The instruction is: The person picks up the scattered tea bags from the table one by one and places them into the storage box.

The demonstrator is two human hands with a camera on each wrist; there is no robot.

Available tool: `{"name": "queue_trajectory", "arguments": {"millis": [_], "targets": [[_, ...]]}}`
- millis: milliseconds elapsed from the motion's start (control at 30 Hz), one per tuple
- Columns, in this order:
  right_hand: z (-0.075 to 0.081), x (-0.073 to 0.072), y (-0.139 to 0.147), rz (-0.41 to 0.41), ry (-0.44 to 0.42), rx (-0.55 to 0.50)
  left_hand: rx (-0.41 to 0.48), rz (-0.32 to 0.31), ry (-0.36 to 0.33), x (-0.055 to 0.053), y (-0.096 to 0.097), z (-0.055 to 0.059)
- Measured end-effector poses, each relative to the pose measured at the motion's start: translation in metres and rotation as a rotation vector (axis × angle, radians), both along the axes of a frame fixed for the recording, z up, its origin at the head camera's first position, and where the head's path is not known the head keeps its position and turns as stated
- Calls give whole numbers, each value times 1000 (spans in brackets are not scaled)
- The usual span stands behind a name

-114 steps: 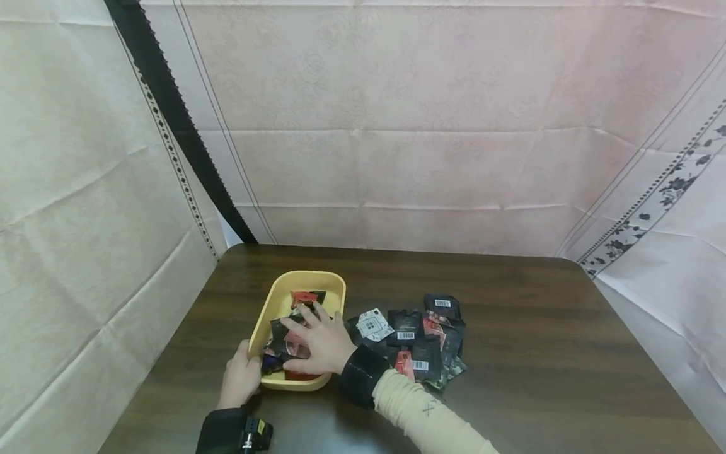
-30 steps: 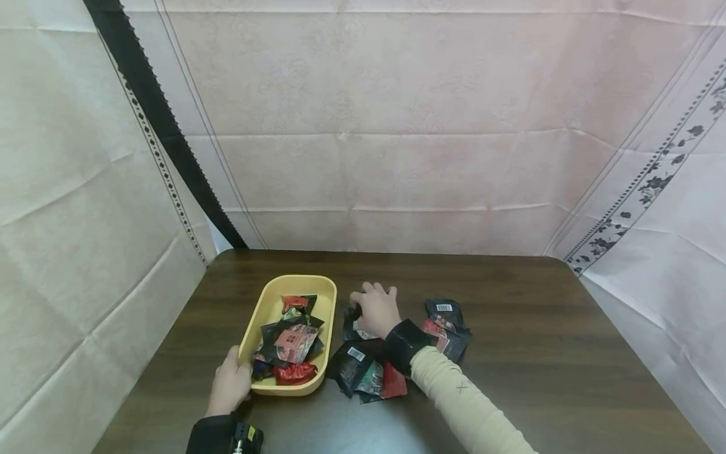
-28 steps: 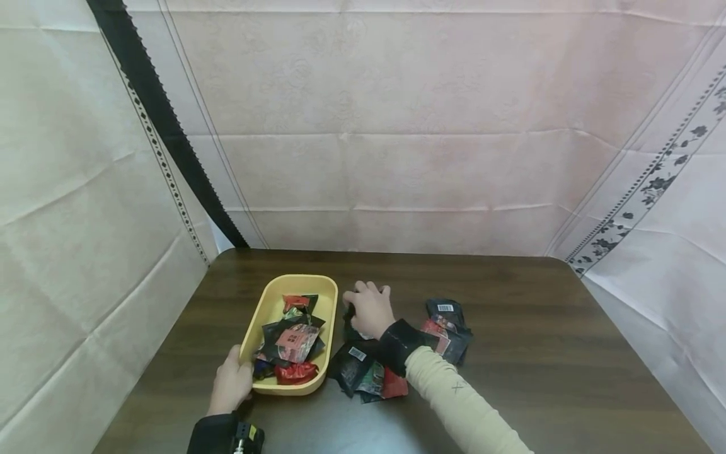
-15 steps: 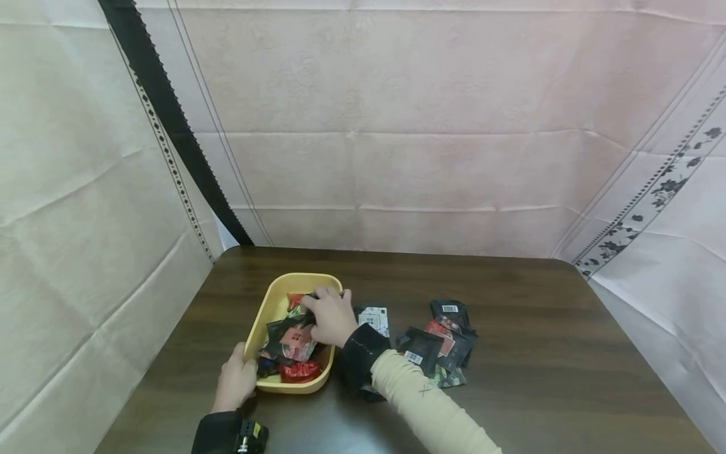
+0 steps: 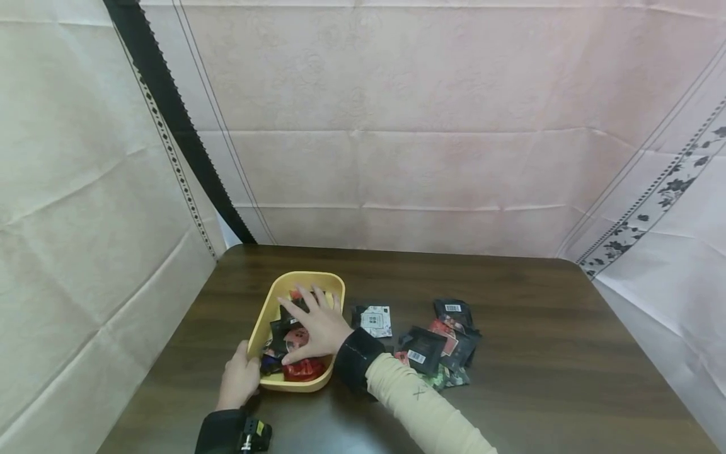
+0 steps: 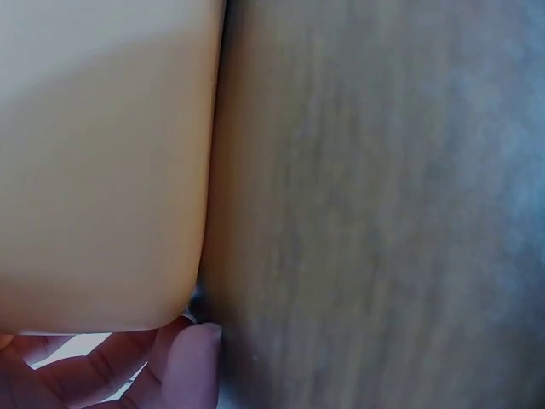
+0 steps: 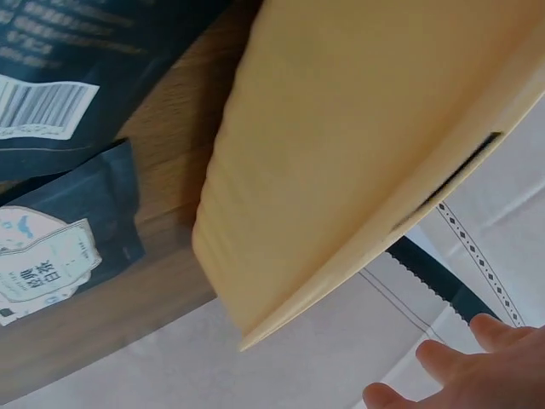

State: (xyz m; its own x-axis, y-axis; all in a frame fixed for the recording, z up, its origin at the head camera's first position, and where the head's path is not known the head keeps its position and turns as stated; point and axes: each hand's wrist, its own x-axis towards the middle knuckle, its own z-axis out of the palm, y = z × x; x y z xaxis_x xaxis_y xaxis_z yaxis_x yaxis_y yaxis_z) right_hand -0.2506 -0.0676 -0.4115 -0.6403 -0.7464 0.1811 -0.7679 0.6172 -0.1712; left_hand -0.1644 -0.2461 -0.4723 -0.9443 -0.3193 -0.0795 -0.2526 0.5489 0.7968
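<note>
A yellow tray (image 5: 339, 285) with several black and red packets, one of them a shiny red packet (image 5: 304, 371), stands on the left part of the table. My left hand (image 5: 238, 378) grips the tray's near-left side. In the left wrist view its fingers (image 6: 192, 362) curl at the corner of the tray wall (image 6: 102, 196). Over the tray my right hand (image 5: 322, 331) spreads its fingers on a black packet (image 5: 278, 331); whether it presses is hidden. From the right wrist, the tray's outer wall (image 7: 358, 153) covers most of the view, with the fingertips (image 7: 438, 362) beyond its rim.
Right of the tray lies a black packet with a white label (image 5: 375, 321). Farther right is a loose pile of black, red and green packets (image 5: 454, 343). The brown table (image 5: 539, 353) ends at a pale cloth (image 5: 431, 189) hung behind it.
My right hand has moved from the packets on the table leftward into the tray, and its fingers have spread out. The left hand has kept its grip on the tray.
</note>
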Motion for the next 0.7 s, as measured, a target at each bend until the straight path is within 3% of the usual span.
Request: {"name": "queue_trajectory", "arguments": {"millis": [233, 700], "targets": [[-3, 0, 16, -23, 14, 17, 8, -11, -3, 0, -2, -1], [-17, -2, 70, -117, -77, 39, -3, -35, -10, -1, -4, -2]]}}
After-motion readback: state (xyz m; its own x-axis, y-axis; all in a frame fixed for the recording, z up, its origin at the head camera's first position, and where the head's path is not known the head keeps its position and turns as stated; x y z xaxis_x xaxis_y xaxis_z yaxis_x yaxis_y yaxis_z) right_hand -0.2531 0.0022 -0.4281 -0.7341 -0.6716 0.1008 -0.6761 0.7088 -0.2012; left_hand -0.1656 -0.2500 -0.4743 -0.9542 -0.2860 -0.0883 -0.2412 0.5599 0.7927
